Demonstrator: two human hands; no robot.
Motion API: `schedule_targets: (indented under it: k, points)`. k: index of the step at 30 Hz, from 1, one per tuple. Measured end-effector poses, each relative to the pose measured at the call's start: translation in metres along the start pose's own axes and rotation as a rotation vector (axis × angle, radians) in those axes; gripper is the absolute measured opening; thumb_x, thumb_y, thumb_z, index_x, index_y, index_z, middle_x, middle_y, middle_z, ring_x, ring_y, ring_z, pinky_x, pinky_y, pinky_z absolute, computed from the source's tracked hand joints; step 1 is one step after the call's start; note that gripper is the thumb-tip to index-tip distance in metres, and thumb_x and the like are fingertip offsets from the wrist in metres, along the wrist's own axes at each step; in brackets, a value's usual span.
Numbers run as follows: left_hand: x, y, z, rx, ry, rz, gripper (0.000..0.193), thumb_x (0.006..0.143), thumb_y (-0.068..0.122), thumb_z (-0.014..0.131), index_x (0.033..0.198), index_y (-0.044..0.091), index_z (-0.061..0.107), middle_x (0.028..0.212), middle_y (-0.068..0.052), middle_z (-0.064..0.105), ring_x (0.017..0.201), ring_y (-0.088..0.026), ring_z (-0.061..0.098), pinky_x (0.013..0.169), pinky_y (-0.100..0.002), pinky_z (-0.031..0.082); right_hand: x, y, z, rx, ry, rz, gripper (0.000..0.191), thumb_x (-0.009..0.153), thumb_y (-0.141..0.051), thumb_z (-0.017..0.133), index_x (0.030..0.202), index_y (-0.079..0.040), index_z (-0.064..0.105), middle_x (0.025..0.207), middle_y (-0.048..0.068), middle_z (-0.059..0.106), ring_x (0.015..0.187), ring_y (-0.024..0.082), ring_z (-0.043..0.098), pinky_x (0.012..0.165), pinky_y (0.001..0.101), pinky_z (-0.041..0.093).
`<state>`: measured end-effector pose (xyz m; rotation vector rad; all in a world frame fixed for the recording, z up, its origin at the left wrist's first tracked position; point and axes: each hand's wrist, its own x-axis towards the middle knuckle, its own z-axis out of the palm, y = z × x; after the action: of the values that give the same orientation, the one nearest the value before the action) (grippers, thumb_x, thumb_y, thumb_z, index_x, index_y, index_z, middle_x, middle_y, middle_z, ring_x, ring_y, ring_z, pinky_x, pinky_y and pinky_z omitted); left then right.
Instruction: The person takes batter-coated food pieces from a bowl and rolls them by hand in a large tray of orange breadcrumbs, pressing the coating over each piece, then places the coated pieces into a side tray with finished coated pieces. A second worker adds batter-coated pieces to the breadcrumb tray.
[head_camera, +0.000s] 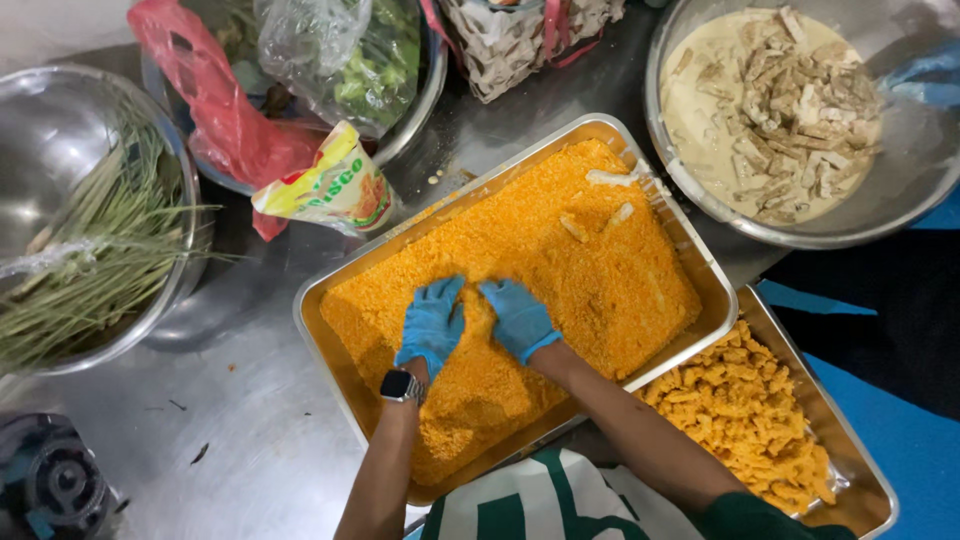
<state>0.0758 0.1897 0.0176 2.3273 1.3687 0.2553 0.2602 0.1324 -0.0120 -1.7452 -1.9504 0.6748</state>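
Observation:
Both my hands wear blue gloves and press side by side into orange breadcrumbs (590, 270) that fill a metal tray (316, 300). My left hand (432, 325) has a dark smartwatch (400, 386) on its wrist. My right hand (519, 318) lies just beside it, fingertips pushed into the crumbs. Whatever sits under the palms is hidden. A few pale strips (610, 180) lie on the crumbs at the tray's far side.
A second tray (868, 470) at the right holds several crumb-coated pieces (745, 410). A steel bowl (900, 200) of strips in pale batter is at the top right, a bowl of green stalks (80, 250) at the left. Bagged greens (350, 60) and a yellow packet (335, 185) lie behind.

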Motion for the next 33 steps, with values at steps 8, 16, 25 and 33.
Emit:
schedule_targets:
  k: [8,16,25,33]
  points:
    - [0.005,-0.014,-0.011,-0.243,-0.029,0.025,0.048,0.086,0.023,0.071,0.131,0.01,0.059,0.129,-0.018,0.063,0.119,-0.041,0.057,0.099,-0.048,0.049,-0.017,0.008,0.011,0.156,0.052,0.11,0.06,0.085,-0.014,0.072,0.142,-0.011,0.054,0.141,0.02,0.058,0.131,0.043,0.052,0.105,0.0498,0.045]
    - [-0.004,-0.021,-0.005,-0.719,-0.106,-0.405,0.051,0.085,0.031,0.079,0.129,0.009,0.066,0.115,-0.017,0.076,0.106,-0.035,0.07,0.091,-0.042,0.059,-0.023,0.008,-0.003,0.147,0.058,0.076,0.046,0.088,-0.021,0.072,0.129,-0.009,0.059,0.131,0.023,0.058,0.117,0.045,0.058,0.096,0.051,0.048]
    - [0.014,0.007,0.003,-0.381,0.067,-0.371,0.048,0.085,0.036,0.08,0.124,0.009,0.069,0.111,-0.013,0.076,0.098,-0.026,0.073,0.085,-0.037,0.057,-0.02,0.009,0.008,0.055,0.096,0.029,0.034,0.088,-0.017,0.067,0.12,-0.008,0.062,0.128,0.023,0.061,0.117,0.044,0.06,0.1,0.0481,0.051]
    - [-0.015,0.039,-0.037,-0.516,0.239,-0.042,0.036,0.087,0.024,0.08,0.121,0.014,0.075,0.115,-0.009,0.077,0.107,-0.026,0.072,0.097,-0.036,0.055,-0.026,-0.006,-0.011,1.061,-0.049,0.546,0.048,0.096,-0.041,0.055,0.135,-0.013,0.06,0.128,0.009,0.069,0.11,0.03,0.069,0.094,0.0456,0.058]
